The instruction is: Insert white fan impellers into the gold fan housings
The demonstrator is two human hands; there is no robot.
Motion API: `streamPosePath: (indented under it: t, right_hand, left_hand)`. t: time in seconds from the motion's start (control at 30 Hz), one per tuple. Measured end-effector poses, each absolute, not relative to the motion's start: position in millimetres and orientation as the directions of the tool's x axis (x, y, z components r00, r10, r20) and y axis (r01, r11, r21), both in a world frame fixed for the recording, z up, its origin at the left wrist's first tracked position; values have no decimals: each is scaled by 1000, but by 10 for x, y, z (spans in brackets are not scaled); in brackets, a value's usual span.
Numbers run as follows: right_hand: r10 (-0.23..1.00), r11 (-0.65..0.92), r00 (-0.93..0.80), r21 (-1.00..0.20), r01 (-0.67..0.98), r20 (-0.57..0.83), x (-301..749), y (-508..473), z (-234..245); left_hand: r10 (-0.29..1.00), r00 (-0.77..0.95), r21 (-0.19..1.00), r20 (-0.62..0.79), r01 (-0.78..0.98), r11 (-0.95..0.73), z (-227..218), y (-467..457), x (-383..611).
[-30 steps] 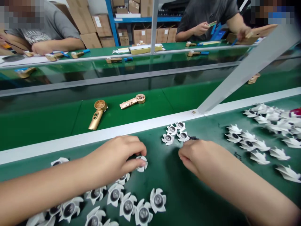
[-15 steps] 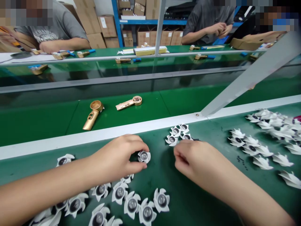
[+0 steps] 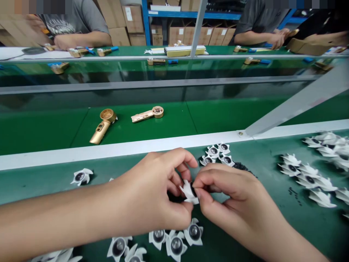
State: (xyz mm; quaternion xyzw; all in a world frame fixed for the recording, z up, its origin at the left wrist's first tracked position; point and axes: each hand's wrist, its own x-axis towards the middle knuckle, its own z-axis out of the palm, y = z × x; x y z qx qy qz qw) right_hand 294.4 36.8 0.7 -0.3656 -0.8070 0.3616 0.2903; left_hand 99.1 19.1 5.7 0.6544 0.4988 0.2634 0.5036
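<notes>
My left hand (image 3: pixel 174 189) is closed around a small white fan impeller (image 3: pixel 188 192), tilted on edge so that its dark hub faces right. The fingertips of my right hand (image 3: pixel 218 189) are pinched together against that hub; whatever sits between them is too small to make out. Just behind the right hand lies a pile of tiny black pieces (image 3: pixel 242 167). Beside it is a small group of white impellers (image 3: pixel 213 151), hubs up. More impellers (image 3: pixel 176 244) lie below my left forearm, which partly covers them.
Many more impellers (image 3: pixel 309 178) are spread at the right. Beyond the white rail (image 3: pixel 152 145), two gold handheld fan housings (image 3: pixel 102 127) rest on the green belt. A slanted metal post (image 3: pixel 286 105) rises at the right. Co-workers sit across the line.
My left hand has moved right with the impeller and turned it on edge. My right hand has come away from beside the impeller group and now meets the hub.
</notes>
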Motion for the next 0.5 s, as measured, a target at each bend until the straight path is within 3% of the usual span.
streamPosePath:
  t: [0.2, 0.37, 0.5]
  right_hand:
    - [814, 413, -557, -840, 352, 166, 2971, 379, 20]
    - [781, 486, -588, -796, 360, 211, 3005, 371, 35]
    - [717, 596, -616, -745, 299, 326, 3034, 330, 29]
  left_hand:
    - [918, 369, 926, -143, 377, -7, 107, 171, 996]
    - [920, 349, 927, -176, 372, 36, 78, 173, 985]
    - [935, 293, 937, -198, 336, 93, 26, 216, 952]
